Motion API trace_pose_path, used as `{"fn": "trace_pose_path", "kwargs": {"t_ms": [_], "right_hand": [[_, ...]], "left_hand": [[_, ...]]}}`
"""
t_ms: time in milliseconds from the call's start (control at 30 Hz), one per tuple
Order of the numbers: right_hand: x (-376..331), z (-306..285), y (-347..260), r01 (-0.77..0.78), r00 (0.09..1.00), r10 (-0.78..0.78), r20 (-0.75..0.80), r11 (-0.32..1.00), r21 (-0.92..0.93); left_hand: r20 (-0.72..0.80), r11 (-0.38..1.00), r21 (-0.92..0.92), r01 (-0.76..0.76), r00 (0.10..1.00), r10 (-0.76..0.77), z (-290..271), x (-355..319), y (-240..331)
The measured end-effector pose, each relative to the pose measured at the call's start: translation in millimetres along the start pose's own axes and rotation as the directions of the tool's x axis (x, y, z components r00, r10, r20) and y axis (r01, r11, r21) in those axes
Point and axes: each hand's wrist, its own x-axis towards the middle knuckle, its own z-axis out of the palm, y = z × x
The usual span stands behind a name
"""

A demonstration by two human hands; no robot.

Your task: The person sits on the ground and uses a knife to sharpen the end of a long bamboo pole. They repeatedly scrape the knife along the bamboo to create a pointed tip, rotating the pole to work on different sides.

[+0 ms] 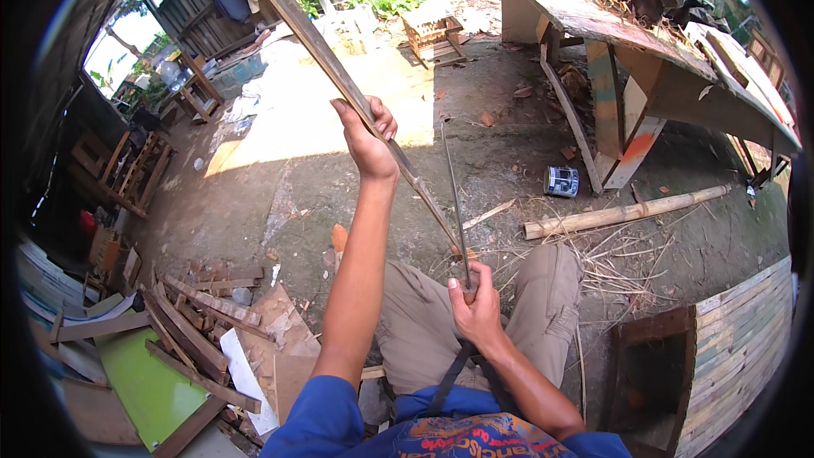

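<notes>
My left hand [370,146] is closed round a long, narrow strip of split bamboo [318,47], gripping it partway along. The strip slants from the top left of the view down to the ground in front of my knees. In my right hand [477,312], low between my thighs, is the handle of a machete [455,195]. Its long thin blade points up and away from me, seen nearly edge-on. The blade crosses close to the strip's lower end; whether they touch I cannot tell.
Scrap wood [191,331] and a green board [153,382] are heaped at my left. To the right are a bamboo pole [627,210], a tin can [561,181], shavings [623,263] and a slatted box [738,365]. A worktable [585,13] stands far right, a small wooden stool [432,36] farther off.
</notes>
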Motion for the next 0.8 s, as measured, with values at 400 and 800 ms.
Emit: {"fn": "trace_pose_path", "kwargs": {"t_ms": [400,800], "right_hand": [[24,-3,-25,-0.072,0.996,0.078,0.049,0.99,-0.12],[1,4,-32,-0.1,0.984,0.099,0.149,0.995,-0.003]], "left_hand": [[-0.111,1.0,0.026,-0.005,0.994,0.008,10,-20,14],[-0.098,0.998,0.006,-0.055,0.994,0.055,9,-30,16]]}}
